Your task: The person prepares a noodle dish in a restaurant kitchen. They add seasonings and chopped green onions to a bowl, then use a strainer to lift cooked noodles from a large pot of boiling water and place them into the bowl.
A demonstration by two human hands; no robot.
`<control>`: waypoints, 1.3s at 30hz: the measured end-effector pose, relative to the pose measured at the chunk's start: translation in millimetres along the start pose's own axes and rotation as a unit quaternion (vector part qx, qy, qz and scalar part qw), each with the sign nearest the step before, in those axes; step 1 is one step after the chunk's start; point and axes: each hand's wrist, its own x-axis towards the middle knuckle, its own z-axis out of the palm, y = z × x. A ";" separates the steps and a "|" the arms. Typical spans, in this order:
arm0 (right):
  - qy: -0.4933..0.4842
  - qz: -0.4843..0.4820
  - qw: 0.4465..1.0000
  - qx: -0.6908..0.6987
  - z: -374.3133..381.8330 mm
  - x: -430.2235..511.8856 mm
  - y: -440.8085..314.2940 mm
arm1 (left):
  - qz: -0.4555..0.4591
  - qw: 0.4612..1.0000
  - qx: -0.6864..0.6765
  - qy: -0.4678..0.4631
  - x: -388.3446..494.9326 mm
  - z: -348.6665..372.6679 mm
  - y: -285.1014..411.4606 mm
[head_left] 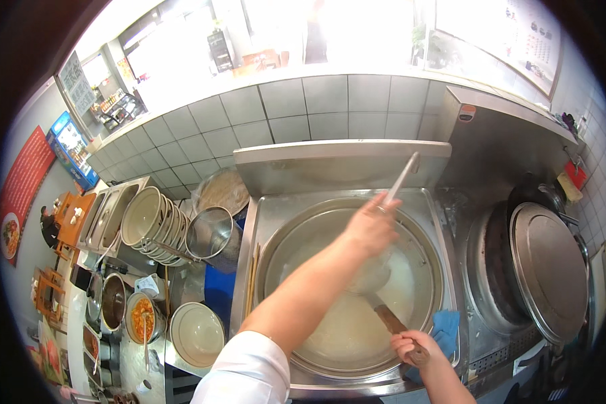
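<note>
A large round metal pot [268, 252] of cloudy, pale liquid is set into a stainless steel stove top in front of me. My left hand [373, 224] reaches over it, gripping the metal handle [404, 177] of a long utensil. A blurred round shape, perhaps the utensil's head, shows in the liquid below that hand. At the pot's near right side, my right hand [411, 347] grasps a flat wooden-looking handle [390, 319]; its far end dips into the liquid. A blue cloth [445, 328] lies by the rim beside my right hand.
Stacked bowls [144, 214] and a mesh strainer [210, 235] stand left. Nearer are an empty bowl [198, 334] and a container of orange-red food [142, 318] with a spoon. To the right a large metal lid [550, 272] leans on another vessel. A steel backsplash [338, 164] rises behind.
</note>
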 end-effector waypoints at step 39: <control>0.131 -0.186 0.857 -0.462 -112.1 -91.2 206.7 | -0.523 -0.176 -0.769 0.324 -515.1 189.1 139.3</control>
